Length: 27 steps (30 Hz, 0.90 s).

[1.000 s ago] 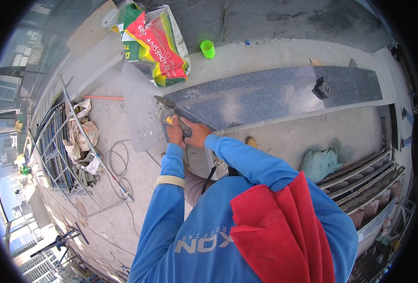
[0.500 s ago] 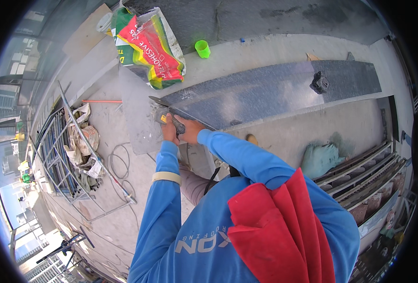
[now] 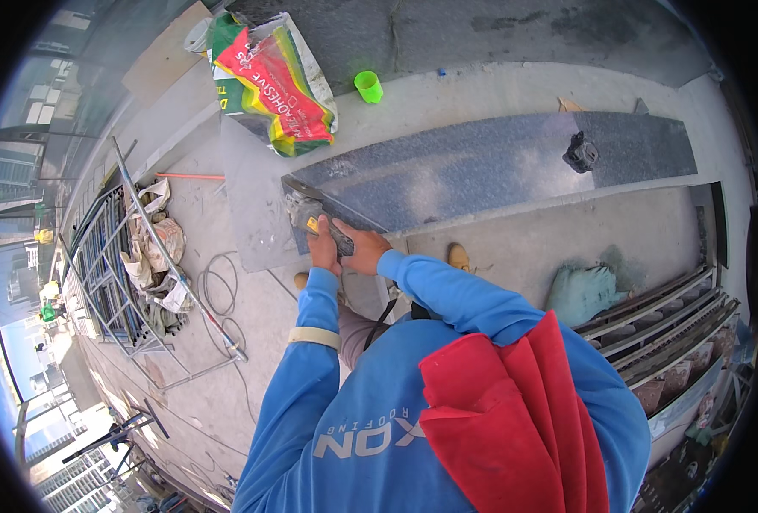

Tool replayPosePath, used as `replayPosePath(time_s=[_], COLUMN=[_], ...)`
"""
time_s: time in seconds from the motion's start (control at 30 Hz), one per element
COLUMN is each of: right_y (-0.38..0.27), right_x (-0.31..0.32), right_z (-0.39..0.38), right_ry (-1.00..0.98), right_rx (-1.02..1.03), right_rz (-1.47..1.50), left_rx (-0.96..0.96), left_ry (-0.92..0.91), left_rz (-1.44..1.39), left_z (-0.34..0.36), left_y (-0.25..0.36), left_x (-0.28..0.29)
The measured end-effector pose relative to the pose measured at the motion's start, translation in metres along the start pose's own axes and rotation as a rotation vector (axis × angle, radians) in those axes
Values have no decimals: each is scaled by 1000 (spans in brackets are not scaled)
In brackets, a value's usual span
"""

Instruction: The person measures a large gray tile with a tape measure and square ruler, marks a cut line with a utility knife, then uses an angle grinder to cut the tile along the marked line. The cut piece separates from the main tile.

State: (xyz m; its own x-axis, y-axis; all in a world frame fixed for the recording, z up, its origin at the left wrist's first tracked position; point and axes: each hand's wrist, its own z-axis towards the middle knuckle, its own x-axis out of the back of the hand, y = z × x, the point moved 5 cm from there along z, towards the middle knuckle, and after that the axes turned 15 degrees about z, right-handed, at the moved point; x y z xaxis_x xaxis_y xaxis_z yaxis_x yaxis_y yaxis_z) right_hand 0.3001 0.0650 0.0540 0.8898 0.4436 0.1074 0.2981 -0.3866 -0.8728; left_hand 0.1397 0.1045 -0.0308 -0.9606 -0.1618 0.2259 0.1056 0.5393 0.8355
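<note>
Both my hands are closed round a dark angle grinder [image 3: 307, 210] at the left end of a long grey stone slab [image 3: 473, 175]. My left hand [image 3: 323, 246] wraps the near left side of its body, beside a small yellow label. From the right, my right hand [image 3: 364, 246] grips the rear part. The grinder's head lies at the slab's left corner; its disc is hard to make out, and whether it touches the stone I cannot tell. A round black object [image 3: 580, 152], perhaps a suction-type holder, sits on the slab's right part.
A torn red, green and yellow adhesive bag [image 3: 276, 94] lies beyond the slab, beside a bright green cup [image 3: 368, 87]. Metal frames [image 3: 110, 265] and a looped cable [image 3: 217, 285] lie on the floor at left. Stacked rails [image 3: 665, 316] and a pale green bag [image 3: 582, 293] are at right.
My hands and the grinder have shifted slightly right and nearer to me. The disc, clearly visible past the slab's left end earlier, is now less distinct. A shoe shows more beside the slab.
</note>
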Motion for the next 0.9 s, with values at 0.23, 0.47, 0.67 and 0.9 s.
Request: replayPosePath(time_s=[0.23, 0.47, 0.67, 0.9], right_y=[12, 10, 6, 2], right_x=[-1, -8, -15, -23], right_z=[-2, 8, 21, 29], right_ry=[41, 53, 73, 103], right_rx=[46, 46, 59, 107], right_rz=[-31, -28, -36, -43], left_rx=[46, 53, 24, 8], left_ry=[5, 31, 18, 88], left_rz=[55, 72, 53, 128], left_z=[-14, -17, -14, -12], left_y=[-1, 14, 25, 32], left_x=[-5, 0, 7, 16])
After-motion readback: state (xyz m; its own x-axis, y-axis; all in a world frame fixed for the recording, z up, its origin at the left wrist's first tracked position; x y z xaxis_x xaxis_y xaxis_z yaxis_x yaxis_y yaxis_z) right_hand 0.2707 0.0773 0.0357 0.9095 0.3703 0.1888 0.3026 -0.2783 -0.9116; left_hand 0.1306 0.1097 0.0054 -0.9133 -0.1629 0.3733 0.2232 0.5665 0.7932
